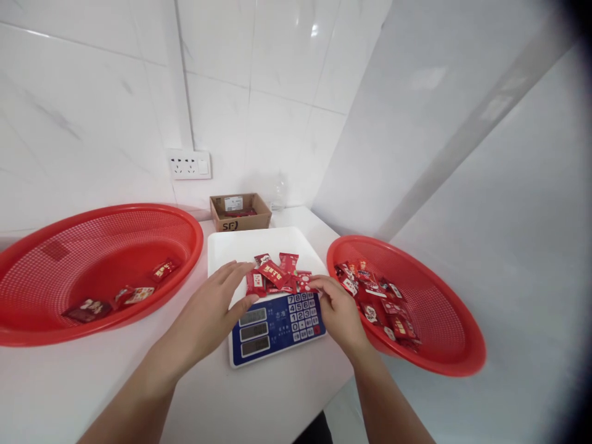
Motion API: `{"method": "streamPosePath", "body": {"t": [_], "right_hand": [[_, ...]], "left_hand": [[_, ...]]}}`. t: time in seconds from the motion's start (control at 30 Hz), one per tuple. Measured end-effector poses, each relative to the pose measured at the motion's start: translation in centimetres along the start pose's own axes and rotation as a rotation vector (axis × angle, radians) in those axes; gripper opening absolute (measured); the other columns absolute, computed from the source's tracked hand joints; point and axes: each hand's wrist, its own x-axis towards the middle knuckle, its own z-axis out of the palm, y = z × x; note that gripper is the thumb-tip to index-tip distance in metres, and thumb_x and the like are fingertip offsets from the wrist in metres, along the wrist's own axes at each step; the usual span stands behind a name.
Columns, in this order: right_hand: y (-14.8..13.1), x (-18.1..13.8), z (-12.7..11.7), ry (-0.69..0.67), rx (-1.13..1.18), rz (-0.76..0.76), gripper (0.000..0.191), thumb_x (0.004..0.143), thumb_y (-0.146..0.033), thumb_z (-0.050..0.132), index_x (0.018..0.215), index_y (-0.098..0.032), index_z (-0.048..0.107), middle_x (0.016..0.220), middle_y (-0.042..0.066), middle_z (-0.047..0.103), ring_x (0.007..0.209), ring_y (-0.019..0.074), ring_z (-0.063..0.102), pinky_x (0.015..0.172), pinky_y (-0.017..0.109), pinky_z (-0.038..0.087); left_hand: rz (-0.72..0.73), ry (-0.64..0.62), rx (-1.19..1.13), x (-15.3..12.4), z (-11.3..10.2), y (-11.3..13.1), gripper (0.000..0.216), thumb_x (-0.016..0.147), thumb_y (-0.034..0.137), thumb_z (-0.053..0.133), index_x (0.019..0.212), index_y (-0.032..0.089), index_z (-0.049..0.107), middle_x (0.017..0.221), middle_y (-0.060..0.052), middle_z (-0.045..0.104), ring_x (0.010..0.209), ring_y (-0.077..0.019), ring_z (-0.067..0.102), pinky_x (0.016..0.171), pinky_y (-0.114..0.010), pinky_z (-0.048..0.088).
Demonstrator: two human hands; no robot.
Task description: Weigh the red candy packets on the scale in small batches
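A small pile of red wrapped candies (275, 274) lies on the white pan of a digital scale (235, 246). My left hand (217, 308) is at the pile's left side, its thumb and fingers spread apart near a candy there. On the other side, my right hand (340, 314) has its thumb and index finger closed at the edge of a red candy with pale dots (304, 282). Its other fingers curl under, partly hidden. The scale's blue keypad panel (277, 327) faces me below the pile; its display digits are too faint to read.
A large red mesh basket (115, 213) with a few packets stands left. Another red basket (456, 320), holding many red candies, sits right at the white table's (208, 394) edge. Behind the scale are a cardboard box (254, 220) and a wall socket (189, 165).
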Motion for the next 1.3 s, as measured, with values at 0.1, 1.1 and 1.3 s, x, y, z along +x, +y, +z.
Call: {"method": "streamPosePath", "body": {"t": [0.1, 1.1, 1.3], "right_hand": [[0.0, 0.0, 0.1, -0.001, -0.022, 0.017, 0.032, 0.073, -0.007, 0.037, 0.087, -0.021, 0.062, 0.101, 0.006, 0.065, 0.096, 0.0197, 0.061, 0.086, 0.038, 0.048], [-2.8, -1.2, -1.6, 0.018, -0.044, 0.039, 0.026, 0.090, -0.037, 0.046, 0.097, -0.022, 0.066, 0.074, 0.002, 0.069, 0.075, 0.0184, 0.065, 0.073, 0.032, 0.050], [-2.8, -1.4, -1.6, 0.033, -0.032, 0.033, 0.025, 0.090, -0.034, 0.047, 0.104, -0.023, 0.064, 0.082, 0.003, 0.070, 0.079, 0.0176, 0.066, 0.075, 0.031, 0.051]], "left_hand": [[-0.013, 0.011, -0.059, -0.1, -0.2, 0.1, 0.043, 0.087, 0.039, 0.047, 0.128, 0.028, 0.046, 0.131, -0.006, 0.052, 0.121, -0.0280, 0.047, 0.097, -0.043, 0.039], [-0.066, 0.068, 0.041, -0.5, -1.3, 0.8, 0.034, 0.090, 0.041, 0.042, 0.121, 0.029, 0.049, 0.121, 0.000, 0.061, 0.106, -0.0220, 0.058, 0.087, -0.036, 0.049], [-0.069, 0.051, 0.047, -0.5, -1.4, 0.5, 0.034, 0.092, 0.036, 0.037, 0.123, 0.028, 0.048, 0.122, -0.002, 0.060, 0.107, -0.0214, 0.057, 0.087, -0.036, 0.048]]}}
